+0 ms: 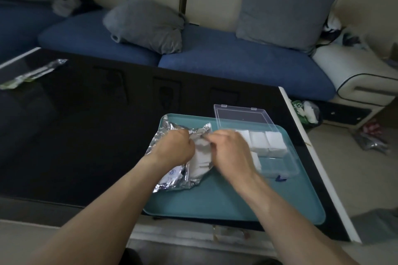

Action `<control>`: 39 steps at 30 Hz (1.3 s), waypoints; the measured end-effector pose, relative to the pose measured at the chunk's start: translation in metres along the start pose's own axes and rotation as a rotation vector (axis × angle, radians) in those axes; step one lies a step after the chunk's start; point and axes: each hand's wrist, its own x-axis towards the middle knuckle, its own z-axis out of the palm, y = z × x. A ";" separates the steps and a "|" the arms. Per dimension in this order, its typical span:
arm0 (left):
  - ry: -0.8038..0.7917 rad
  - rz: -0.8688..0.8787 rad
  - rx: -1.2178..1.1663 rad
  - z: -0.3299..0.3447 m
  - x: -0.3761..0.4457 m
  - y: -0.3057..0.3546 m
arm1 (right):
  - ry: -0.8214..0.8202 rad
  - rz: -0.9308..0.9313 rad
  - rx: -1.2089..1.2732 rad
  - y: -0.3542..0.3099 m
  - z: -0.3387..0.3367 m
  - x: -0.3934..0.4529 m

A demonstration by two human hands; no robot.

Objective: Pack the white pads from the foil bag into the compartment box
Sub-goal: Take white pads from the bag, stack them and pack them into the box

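— Head view first: where do we stand with the pads?

— We have both hands over the foil bag, which lies torn open on the left half of the teal tray. Our left hand is curled tight on the bag's upper edge, pinning it. Our right hand has its fingers bent in at the bag's mouth; we think it pinches the top of the white pads showing there, though motion blur keeps us from being sure.

— And the box?

— The compartment box sits just beside our right hand, on the tray's right side, its clear lid flipped back away from us. The far row already holds pads; at least two compartments on the near side look bare.

— So which way do the pads travel?

— Rightward. The stack in the bag runs lengthwise toward us, its open end up by our knuckles. The box lies to its right, so our right hand is the nearer carrier. We judge it should lift a few pads out and over into a bare near compartment while the left holds the bag down.
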 end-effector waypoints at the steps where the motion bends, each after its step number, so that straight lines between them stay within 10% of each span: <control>1: 0.001 -0.002 -0.003 0.000 0.001 0.000 | -0.093 -0.032 0.004 -0.007 0.003 -0.004; 7: -0.048 -0.031 -0.048 -0.002 0.002 0.000 | -0.632 0.099 0.043 -0.027 0.005 -0.011; 18: -0.105 -0.051 -0.075 -0.010 0.001 -0.008 | -0.414 0.406 0.193 -0.033 0.009 -0.006; 33: -0.095 -0.074 -0.060 -0.016 -0.008 -0.008 | -0.199 0.319 0.173 -0.044 0.010 -0.009; 39: -0.104 -0.092 -0.007 -0.015 -0.008 -0.003 | -0.365 0.539 0.495 -0.037 0.012 -0.004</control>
